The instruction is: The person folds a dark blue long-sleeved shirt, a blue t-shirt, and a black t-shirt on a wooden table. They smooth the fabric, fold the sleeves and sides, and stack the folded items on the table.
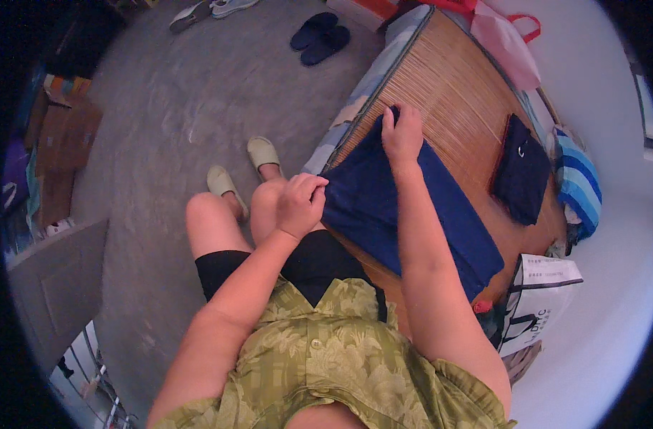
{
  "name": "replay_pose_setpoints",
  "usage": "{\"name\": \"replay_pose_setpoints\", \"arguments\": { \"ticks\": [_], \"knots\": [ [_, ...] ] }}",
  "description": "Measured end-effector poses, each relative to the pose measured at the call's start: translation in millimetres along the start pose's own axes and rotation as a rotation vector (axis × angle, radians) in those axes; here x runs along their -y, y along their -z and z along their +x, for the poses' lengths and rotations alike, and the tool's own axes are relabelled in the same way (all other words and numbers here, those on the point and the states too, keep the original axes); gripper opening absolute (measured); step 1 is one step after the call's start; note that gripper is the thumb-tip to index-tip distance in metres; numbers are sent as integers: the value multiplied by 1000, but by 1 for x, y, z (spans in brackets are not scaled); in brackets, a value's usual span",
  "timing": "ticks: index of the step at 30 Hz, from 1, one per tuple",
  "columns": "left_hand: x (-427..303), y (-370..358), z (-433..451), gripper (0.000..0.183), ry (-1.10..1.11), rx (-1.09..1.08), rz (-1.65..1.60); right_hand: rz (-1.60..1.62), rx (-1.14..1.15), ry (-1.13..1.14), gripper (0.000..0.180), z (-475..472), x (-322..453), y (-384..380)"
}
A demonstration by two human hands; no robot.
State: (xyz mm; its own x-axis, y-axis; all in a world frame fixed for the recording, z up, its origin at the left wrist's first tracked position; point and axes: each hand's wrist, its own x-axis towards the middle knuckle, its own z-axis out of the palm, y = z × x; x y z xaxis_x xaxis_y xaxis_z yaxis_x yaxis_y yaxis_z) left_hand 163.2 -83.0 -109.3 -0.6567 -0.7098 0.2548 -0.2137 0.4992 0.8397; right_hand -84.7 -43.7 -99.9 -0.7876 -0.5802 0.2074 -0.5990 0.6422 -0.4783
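Observation:
A navy-blue cloth garment [369, 198] lies stretched across a woven bamboo mat [455, 80] on a bed to my right. My left hand [302, 205] pinches its near left corner at the bed's edge, above my knee. At the far end, my right hand [403, 137] grips the upper corner between thumb and fingers. The garment's other end spreads flat towards the wall side, partly covered by my right forearm. Further right on the mat sits a folded dark garment [522, 174] with a small white mark.
A blue striped bundle [578, 182] and a white printed bag [543, 300] stand along the wall. A pink bag [506, 48] is at the bed's far end. Dark slippers [321, 40] and sneakers [192, 17] lie on the floor; cardboard boxes [66, 139] stand at the left.

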Motion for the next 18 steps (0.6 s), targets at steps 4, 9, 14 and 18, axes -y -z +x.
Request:
{"name": "replay_pose_setpoints", "arguments": {
  "ticks": [4, 9, 14, 18],
  "knots": [
    [4, -1, -2, 11, 23, -3, 23, 52, -143, 148, 40, -50, -21, 34],
    [7, -4, -3, 14, 27, -33, 45, -138, -172, 67, 50, -133, -69, 79],
    [2, -2, -6, 16, 100, -7, 46, -255, 53, -2, 66, -176, -59, 92],
    [0, 5, -9, 13, 56, 32, 132, -293, 76, 27, 71, -169, -42, 75]
  ]
}}
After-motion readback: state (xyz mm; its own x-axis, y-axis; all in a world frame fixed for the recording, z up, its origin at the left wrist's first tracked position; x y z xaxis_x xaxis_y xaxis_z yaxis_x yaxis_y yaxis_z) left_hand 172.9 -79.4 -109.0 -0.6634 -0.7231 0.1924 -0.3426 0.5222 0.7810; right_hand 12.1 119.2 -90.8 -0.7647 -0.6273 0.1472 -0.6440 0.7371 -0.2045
